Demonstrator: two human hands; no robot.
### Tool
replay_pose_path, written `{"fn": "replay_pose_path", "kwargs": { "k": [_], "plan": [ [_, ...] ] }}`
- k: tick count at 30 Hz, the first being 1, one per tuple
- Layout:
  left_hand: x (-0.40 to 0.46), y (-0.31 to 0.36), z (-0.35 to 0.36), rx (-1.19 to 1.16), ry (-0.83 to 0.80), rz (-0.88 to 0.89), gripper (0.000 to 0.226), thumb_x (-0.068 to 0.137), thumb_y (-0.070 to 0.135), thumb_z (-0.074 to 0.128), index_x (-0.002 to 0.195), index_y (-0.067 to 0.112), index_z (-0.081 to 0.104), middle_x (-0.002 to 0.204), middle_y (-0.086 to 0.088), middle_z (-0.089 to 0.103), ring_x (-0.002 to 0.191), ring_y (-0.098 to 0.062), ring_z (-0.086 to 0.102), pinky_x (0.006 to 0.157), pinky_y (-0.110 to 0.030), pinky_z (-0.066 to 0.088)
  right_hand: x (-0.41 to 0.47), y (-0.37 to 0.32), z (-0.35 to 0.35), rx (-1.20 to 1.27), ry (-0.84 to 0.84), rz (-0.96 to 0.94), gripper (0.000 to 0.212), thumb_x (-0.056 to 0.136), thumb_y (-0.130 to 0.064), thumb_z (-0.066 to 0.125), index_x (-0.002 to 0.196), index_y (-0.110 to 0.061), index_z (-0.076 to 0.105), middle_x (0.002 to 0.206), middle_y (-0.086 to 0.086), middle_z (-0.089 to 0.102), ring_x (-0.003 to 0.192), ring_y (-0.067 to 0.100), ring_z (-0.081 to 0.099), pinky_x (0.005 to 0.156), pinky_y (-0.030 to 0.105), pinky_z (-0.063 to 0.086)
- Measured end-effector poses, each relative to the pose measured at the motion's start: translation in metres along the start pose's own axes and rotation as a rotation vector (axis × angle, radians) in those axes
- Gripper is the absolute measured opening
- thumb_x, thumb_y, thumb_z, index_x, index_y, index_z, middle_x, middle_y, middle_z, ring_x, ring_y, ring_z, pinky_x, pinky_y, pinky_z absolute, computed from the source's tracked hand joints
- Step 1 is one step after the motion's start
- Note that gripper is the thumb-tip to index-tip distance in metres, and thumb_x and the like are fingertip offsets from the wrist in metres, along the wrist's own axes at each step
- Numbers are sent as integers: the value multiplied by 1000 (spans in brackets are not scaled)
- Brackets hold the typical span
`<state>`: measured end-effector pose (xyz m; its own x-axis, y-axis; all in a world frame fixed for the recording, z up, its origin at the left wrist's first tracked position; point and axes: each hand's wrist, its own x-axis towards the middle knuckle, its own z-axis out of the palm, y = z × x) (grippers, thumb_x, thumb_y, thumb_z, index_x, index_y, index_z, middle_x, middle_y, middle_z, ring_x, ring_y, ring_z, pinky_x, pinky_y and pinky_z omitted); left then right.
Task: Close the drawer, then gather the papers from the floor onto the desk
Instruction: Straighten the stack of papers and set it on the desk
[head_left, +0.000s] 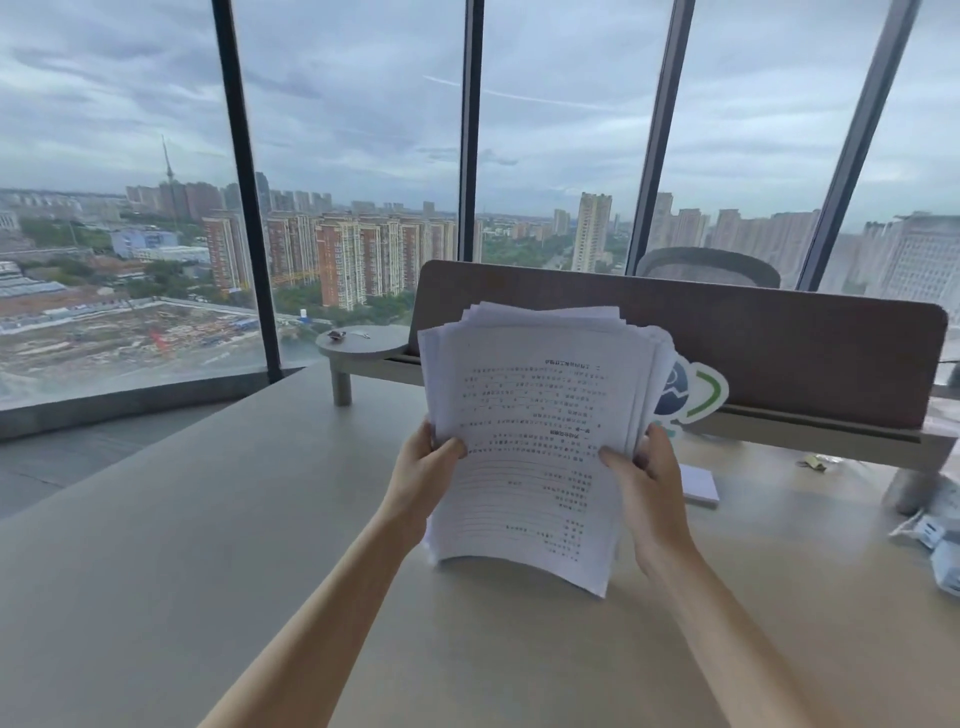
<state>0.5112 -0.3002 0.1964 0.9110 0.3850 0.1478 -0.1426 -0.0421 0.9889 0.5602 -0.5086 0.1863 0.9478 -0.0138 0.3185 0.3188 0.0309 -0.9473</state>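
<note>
— Bare forearms come up from the bottom edge, and both hands are closed on the papers (535, 447). What about the grip?

— Each one pinches a side edge of the stack, thumb on the printed front, fingers curled behind: left hand (423, 467) on the left edge, right hand (649, 478) on the right. The sheets stand nearly upright above the desk (208, 545), lower corners curling toward the top; whether they touch it I cannot tell. The text on them reads upside down.

— And the surface itself?

— Pale grey-beige, matte, wide and mostly bare on the left. Behind the stack stands a brown divider panel (779, 353) set on a low raised shelf (363, 345) with a round end and a stubby leg. A white notepad (701, 486) lies just right of the right hand, and some white packets (935, 540) sit at the far right edge.

— The room?

— Floor-to-ceiling glass with dark mullions (244, 197), high over apartment towers and a building site, under an overcast sky. A mesh chair back (709, 267) shows beyond the divider.
</note>
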Motion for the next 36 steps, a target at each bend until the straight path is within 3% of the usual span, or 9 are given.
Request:
{"fn": "replay_pose_path", "kwargs": {
  "k": [2,6,9,12,17,22,28,32,36],
  "plan": [
    [0,-1,1,5,-3,-5,32,85,-1,50,109,17,61,92,3,67,86,-15,61,68,-25,47,2,-5,-1,-31,-13,-20,18,91,-9,58,105,-10,48,85,-1,56,82,19,57,68,32,45],
    [2,-1,3,45,-25,13,41,81,3,52,117,22,59,100,4,70,94,-15,64,75,-29,50,6,-11,0,-54,-67,-47,28,90,-16,61,113,-23,48,111,-6,64,106,16,63,85,40,52],
    [6,-5,-1,88,-4,47,48,69,13,55,115,28,59,104,3,72,101,-20,66,88,-41,54,8,-11,3,-30,-87,-61,32,92,-13,60,118,-27,46,114,-10,64,108,11,63,83,35,51],
    [11,-11,-7,153,3,85,48,66,19,56,112,32,60,105,1,73,102,-22,67,91,-52,53,9,-1,6,-10,-68,-57,30,93,-16,60,113,-35,49,114,-12,66,110,13,64,88,40,52],
    [10,-20,-11,93,-47,78,45,71,17,56,112,33,63,107,2,73,106,-21,65,92,-44,52,6,23,15,21,-47,15,19,93,-26,62,109,-32,53,116,-9,68,108,14,66,97,53,52],
    [11,-28,-11,13,-9,100,19,87,3,64,95,19,69,88,5,72,86,-14,66,72,-20,56,3,25,26,61,-16,-48,15,95,-25,60,104,-36,55,118,-7,69,113,17,65,101,56,51],
    [12,-24,-21,-58,-25,115,32,83,18,70,114,15,64,105,-2,74,93,-13,70,78,-28,57,2,14,23,27,-69,-107,19,96,-28,60,111,-38,54,117,-13,69,112,14,65,98,51,52],
    [14,-26,-20,-76,-48,119,31,90,3,49,118,12,60,111,-8,69,96,-15,61,81,-29,49,11,7,20,27,-67,-116,17,98,-28,57,113,-33,51,118,-9,67,112,16,64,98,51,51],
    [13,-47,-16,-3,-51,103,38,88,-3,43,115,16,63,112,-8,69,104,-19,60,88,-34,48,5,21,23,16,-102,-40,19,101,-21,52,114,-35,54,116,-13,70,109,8,66,97,42,52]
  ]
}}
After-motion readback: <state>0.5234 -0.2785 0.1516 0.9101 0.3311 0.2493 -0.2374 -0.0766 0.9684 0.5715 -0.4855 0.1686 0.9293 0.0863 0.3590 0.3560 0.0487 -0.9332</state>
